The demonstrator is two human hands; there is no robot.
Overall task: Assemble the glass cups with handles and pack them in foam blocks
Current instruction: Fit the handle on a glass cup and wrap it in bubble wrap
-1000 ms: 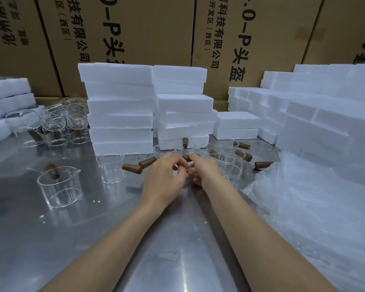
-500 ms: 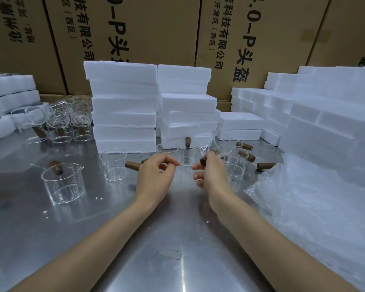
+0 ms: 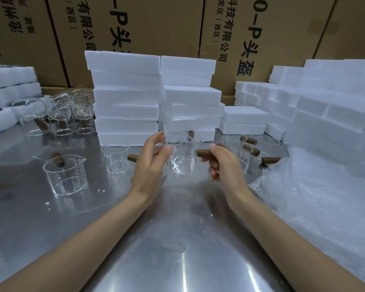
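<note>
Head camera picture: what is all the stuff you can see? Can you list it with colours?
held glass cup: one, clear, between the hands
held wooden handle: one, brown, on that cup's right
spouted glass cup: one, clear, table left
other glass cups: many, clear, left rear and centre
foam blocks: many, white, stacked behind
cardboard boxes: several, brown, back wall
plastic wrap: clear, right
table: one, shiny steel
left hand: holds the cup
right hand: grips the handle

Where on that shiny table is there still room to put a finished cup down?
The steel table is bare in front, between the forearms, and between the spouted cup and the near edge. It is crowded behind the right hand, with cups and brown handles, and by the cup cluster at far left.
</note>
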